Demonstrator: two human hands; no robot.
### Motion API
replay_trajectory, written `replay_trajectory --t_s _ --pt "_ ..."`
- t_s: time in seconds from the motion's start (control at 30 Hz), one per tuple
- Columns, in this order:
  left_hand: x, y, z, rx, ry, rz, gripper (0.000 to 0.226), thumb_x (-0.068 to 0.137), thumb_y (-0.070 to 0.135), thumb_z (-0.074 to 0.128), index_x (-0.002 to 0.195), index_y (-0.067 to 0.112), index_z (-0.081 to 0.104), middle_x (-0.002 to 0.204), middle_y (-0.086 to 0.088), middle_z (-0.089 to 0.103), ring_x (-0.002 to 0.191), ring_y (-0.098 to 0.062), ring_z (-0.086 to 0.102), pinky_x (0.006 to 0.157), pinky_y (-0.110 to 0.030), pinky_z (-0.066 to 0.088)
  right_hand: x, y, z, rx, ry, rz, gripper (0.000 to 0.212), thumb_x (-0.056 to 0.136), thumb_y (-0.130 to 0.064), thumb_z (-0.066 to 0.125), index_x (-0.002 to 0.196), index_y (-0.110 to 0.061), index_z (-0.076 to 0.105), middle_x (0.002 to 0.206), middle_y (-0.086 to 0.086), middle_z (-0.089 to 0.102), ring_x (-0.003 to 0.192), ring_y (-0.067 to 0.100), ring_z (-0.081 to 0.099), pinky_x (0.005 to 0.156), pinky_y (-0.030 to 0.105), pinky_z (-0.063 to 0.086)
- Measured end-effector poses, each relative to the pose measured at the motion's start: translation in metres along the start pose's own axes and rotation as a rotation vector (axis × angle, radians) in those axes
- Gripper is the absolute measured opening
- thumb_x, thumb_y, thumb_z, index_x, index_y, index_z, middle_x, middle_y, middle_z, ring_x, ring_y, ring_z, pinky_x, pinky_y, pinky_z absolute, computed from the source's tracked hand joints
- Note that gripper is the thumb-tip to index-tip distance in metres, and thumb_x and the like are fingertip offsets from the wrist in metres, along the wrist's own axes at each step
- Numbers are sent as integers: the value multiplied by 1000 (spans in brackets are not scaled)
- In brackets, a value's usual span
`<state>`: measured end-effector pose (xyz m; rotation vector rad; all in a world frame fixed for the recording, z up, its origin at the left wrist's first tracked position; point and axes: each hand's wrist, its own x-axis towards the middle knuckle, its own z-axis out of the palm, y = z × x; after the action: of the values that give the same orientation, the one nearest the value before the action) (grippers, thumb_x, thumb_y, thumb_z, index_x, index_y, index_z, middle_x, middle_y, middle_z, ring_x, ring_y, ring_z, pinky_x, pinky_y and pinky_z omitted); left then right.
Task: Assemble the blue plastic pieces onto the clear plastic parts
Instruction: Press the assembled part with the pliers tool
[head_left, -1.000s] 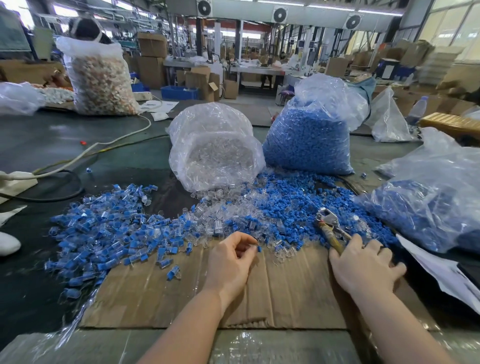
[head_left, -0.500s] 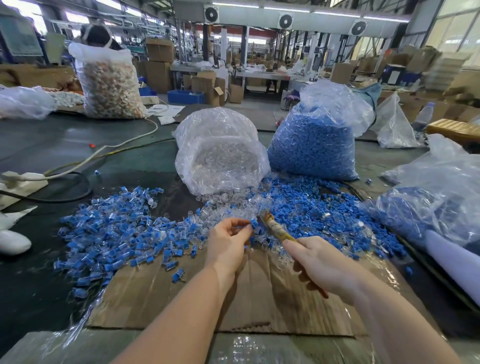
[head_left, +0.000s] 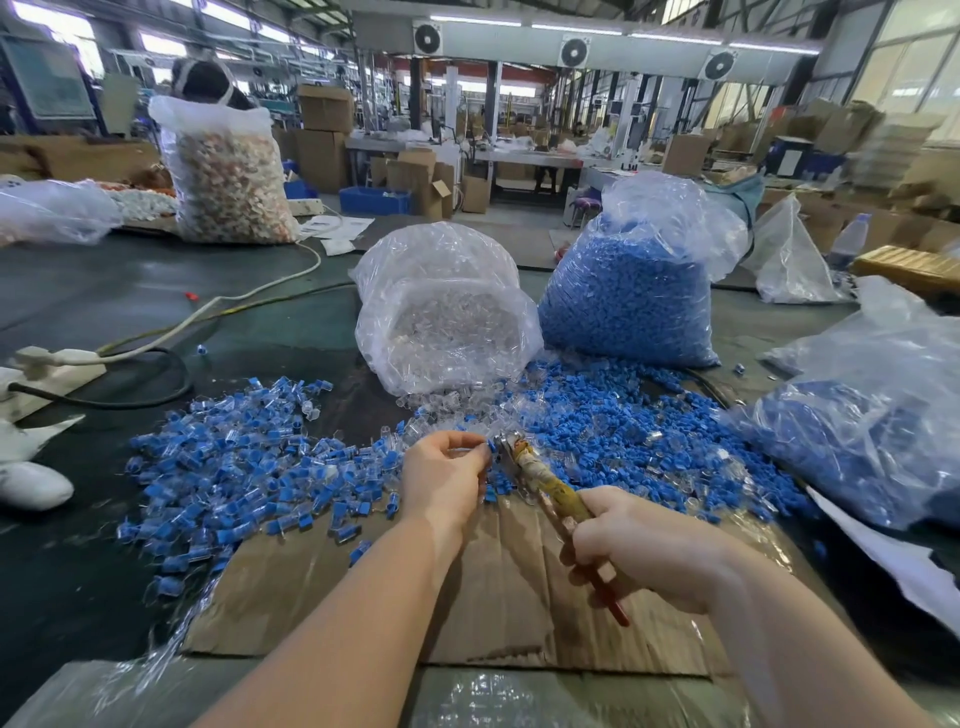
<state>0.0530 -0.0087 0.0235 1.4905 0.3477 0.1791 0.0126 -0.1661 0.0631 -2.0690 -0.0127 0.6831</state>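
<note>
My left hand pinches a small blue-and-clear piece at its fingertips; my right hand is wrapped around the handles of the pliers, whose nose touches that piece. I judge this the pressing step: the blue cap going into its clear part. Next I need a steady squeeze, square on. Finished pieces lie toward the tabletop's left edge, loose blue pieces right of centre, before the bag of clear parts.

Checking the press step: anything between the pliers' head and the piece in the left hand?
Nothing visible. The right hand holds the pliers with the head right at the piece pinched in the left hand's fingertips. Whether they touch can't be told.
</note>
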Motion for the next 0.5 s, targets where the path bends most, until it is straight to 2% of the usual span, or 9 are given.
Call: replay_trajectory --t_s 0.2,0.4,0.5 --pt "-4 3 -1 12 6 -17 12 86 4 60 84 15 63 81 -4 63 70 -13 60 69 -27 54 -1 -3 -3 20 -25 -14 16 82 2 46 94 -8 46 96 12 50 80 20 56 66 36 50" --pt "-5 5 0 28 5 -22 14 86 4 60 81 16 62 83 -4 63 73 -14 61 66 -24 54 -3 -3 -4 33 -44 -21 16 81 4 47 91 -9 45 95 12 49 81 21 55 68 36 48" --pt "-5 4 1 -33 17 -69 11 85 0 61 83 11 64 77 -4 63 65 -12 59 59 -20 52 -4 -4 -4 4 -56 -28 20 81 4 46 95 -10 47 96 12 49 81 20 55 71 38 46"
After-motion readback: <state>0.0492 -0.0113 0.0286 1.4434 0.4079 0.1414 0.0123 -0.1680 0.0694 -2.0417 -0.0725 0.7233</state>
